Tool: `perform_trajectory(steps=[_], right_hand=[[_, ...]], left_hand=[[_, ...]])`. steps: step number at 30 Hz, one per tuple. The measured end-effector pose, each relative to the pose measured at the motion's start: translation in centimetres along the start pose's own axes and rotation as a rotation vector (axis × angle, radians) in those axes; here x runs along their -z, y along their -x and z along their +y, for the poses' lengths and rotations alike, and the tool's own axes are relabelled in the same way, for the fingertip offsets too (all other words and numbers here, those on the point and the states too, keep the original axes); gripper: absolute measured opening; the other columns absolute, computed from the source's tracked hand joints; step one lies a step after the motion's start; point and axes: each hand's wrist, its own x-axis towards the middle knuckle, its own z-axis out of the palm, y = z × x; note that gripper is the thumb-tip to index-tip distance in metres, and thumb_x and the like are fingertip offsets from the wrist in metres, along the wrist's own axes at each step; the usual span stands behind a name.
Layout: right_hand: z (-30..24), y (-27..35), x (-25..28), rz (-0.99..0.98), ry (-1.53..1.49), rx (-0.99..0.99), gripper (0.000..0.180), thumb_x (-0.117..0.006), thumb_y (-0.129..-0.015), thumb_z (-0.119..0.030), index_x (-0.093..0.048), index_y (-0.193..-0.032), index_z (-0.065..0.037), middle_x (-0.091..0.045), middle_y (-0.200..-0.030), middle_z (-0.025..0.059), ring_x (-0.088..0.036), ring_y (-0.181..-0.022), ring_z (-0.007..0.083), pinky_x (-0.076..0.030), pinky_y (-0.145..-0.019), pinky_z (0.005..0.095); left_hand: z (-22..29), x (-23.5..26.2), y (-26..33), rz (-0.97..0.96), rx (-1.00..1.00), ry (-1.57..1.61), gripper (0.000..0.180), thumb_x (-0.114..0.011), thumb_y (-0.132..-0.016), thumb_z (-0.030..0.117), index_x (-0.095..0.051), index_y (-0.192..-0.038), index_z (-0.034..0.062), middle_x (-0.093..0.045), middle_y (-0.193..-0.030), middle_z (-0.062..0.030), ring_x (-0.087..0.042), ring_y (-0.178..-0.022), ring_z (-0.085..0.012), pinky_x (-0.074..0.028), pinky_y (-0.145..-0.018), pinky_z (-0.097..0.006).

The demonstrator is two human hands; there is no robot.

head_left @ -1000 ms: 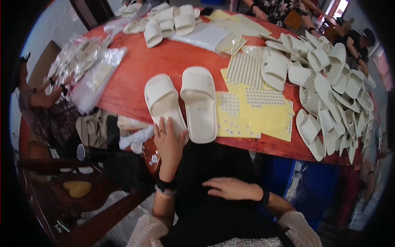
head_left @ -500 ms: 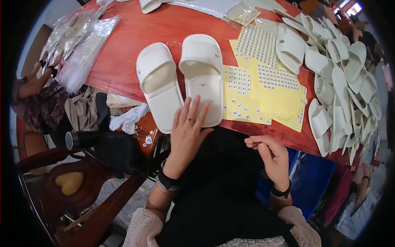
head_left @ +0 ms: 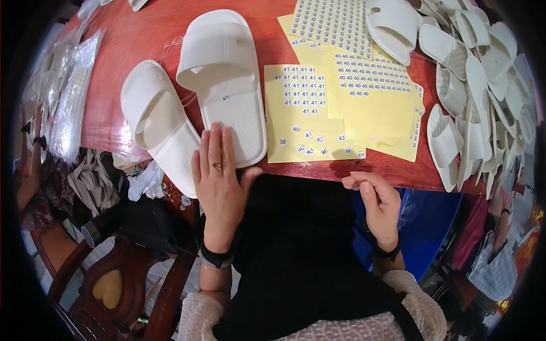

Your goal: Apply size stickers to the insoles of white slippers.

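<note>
A pair of white slide slippers lies side by side at the red table's near edge. The left slipper [head_left: 181, 156] tilts outward, its heel jutting past the edge. On the insole of the right slipper [head_left: 244, 131] sits a small round printed sticker [head_left: 226, 98]. My left hand [head_left: 220, 176] rests open and palm down, its fingertips on the right slipper's heel and its side against the left one. My right hand [head_left: 376, 202] hovers by the table edge, thumb and fingers pinched together; whatever is between them is hidden. Yellow sticker sheets [head_left: 355, 133] lie beyond it.
Many white slippers [head_left: 449, 139] are heaped along the right side of the table [head_left: 133, 51]. Clear plastic bags [head_left: 74, 99] lie at the left, next to another person's arm [head_left: 31, 176]. A carved wooden chair [head_left: 133, 278] stands at the lower left.
The view has shifted, so the table's contents appear farther left and higher. The right slipper now lies farther forward relative to the left one. My left hand stays on it; my right hand stays pinched.
</note>
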Motion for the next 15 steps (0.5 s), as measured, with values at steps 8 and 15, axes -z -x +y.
perform_trajectory(steps=[8,15], right_hand=[[-1.3,-1.5,3.4,0.275,0.166,-0.045,0.019,-0.050,-0.095,-0.008,-0.063,-0.104,0.003,-0.067,-0.094,0.0105,-0.062,-0.089,0.0143,-0.047,-0.081,0.0251],[-0.8,-2.2,6.4,0.502,0.303,-0.032,0.018,-0.054,-0.094,-0.009,-0.064,-0.104,0.001,-0.067,-0.097,0.0086,-0.062,-0.092,0.0136,-0.045,-0.084,0.0240]], left_hand=[[1.4,0.9,-0.5,-0.066,0.033,0.061,0.063,-0.062,-0.086,0.025,-0.036,-0.140,0.0057,-0.033,-0.147,-0.0134,-0.028,-0.137,-0.0339,-0.022,-0.110,-0.047],[7.1,1.1,-0.9,-0.105,-0.339,0.444,0.045,-0.068,-0.080,0.011,-0.056,-0.122,0.0029,-0.049,-0.133,-0.0151,-0.040,-0.129,-0.0354,-0.032,-0.105,-0.047]])
